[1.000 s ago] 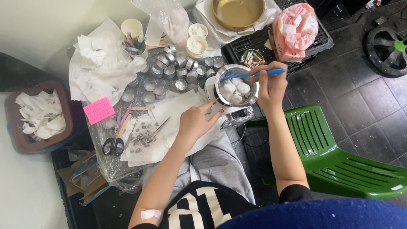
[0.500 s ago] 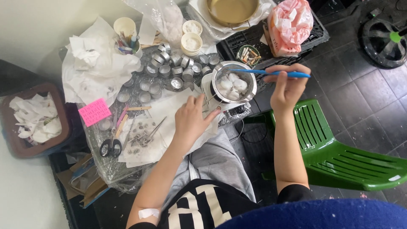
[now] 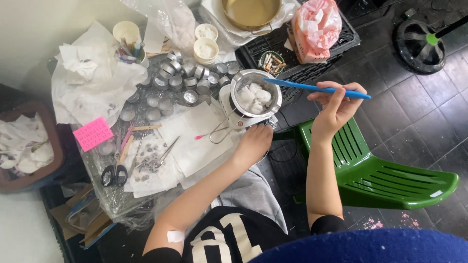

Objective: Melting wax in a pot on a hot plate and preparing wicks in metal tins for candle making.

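Fingers of the right hand (image 3: pixel 336 104) pinch a blue spatula (image 3: pixel 317 88), its grip clenched on the handle end, the blade reaching toward a metal pitcher (image 3: pixel 255 95) holding white wax lumps. That pitcher stands at the table's (image 3: pixel 195 146) right edge on a small white heater (image 3: pixel 229 104). The left hand (image 3: pixel 253 143) rests at the same edge just below the pitcher, fingers curled; whether it grasps anything I cannot tell. Empty tealight cups (image 3: pixel 183 80) crowd the table's far side, scissors (image 3: pixel 114 175) near the front.
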